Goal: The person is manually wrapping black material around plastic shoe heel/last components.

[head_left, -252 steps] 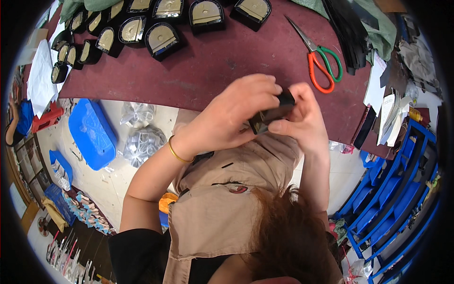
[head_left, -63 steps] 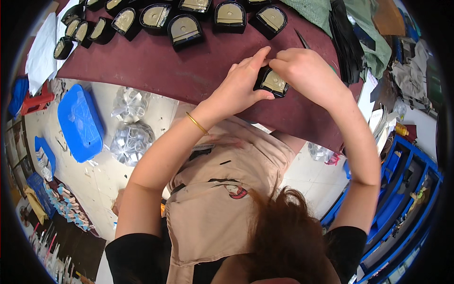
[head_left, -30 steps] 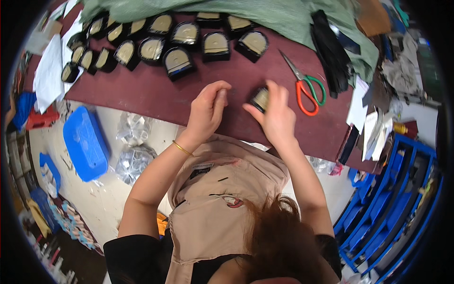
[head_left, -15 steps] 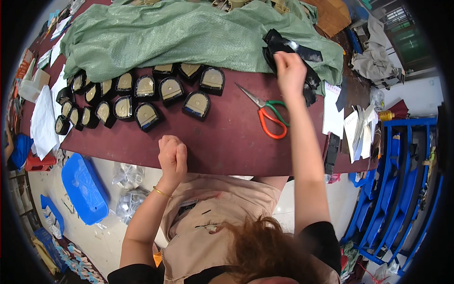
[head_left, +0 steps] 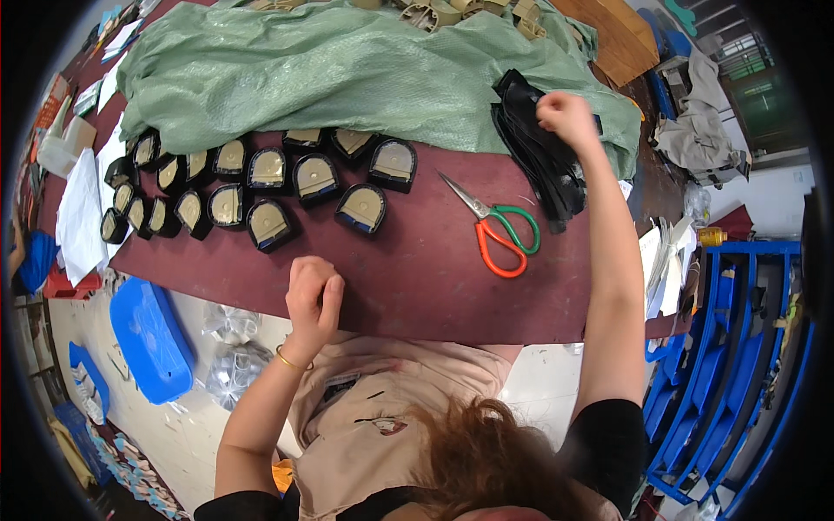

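Observation:
My left hand [head_left: 313, 293] is curled into a fist above the table's near edge, with nothing showing in it. At the far right, my right hand [head_left: 569, 120] is closed over the right side of a pile of long black strips [head_left: 528, 130]. Whatever its fingers grip is hidden from me. Left of the strips lies a pair of scissors [head_left: 499, 234] with one orange and one green handle, blades slightly parted. Several black, round-topped pieces with beige faces, such as this black-and-beige piece [head_left: 361, 208], stand in rows on the left half of the table.
A crumpled green woven sheet [head_left: 347, 74] covers the table's far side, with beige plastic parts [head_left: 432, 15] behind it. White papers [head_left: 80, 213] lie at the left edge. A blue bin [head_left: 149, 339] is on the floor at left; a blue rack [head_left: 725, 347] stands at right.
My right hand has moved right across the black strips, which now show more fully in a long fanned pile. My left hand stays closed in nearly the same place. The view has shifted slightly.

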### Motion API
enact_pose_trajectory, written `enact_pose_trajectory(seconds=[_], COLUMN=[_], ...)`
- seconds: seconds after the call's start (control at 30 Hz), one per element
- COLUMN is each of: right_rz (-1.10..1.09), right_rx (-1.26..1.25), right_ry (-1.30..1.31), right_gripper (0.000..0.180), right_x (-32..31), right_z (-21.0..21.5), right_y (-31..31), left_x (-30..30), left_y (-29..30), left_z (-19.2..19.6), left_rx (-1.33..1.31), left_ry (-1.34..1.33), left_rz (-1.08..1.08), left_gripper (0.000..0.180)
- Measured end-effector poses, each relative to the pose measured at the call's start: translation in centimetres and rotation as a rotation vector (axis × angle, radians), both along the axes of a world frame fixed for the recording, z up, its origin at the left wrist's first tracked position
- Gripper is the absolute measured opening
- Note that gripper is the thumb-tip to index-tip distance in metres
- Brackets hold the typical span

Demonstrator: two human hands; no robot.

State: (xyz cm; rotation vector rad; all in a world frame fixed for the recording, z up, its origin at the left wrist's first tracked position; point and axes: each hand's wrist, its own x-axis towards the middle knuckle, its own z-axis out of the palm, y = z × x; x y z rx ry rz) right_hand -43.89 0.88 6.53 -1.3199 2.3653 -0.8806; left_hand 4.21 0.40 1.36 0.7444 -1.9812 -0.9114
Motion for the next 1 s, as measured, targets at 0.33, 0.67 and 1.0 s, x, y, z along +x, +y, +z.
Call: enact_pose_trajectory(seconds=[0.33,0.67,1.0], right_rz=[0.169,0.278,0.189], right_rx=[0.168,0.395,-0.342], right_ry=[0.647,0.613,-0.841], right_gripper=[0.015,0.017,0.003], right_x=[2.2,1.8,21.0], right_z=[-1.0,0.4,5.6], right_y=[0.2,-2.8,10.0], left_x=[-1.1,-0.6,-8.7], left_y=[0.6,0.5,1.2], left_z=[-0.2,-0.2,6.3], left_rx=[0.16,0.103,0.409], left_ry=[0.081,0.081,0.196], left_rz=[0.021,0.043,-0.249], left_gripper=[0.005,0.006,0.031])
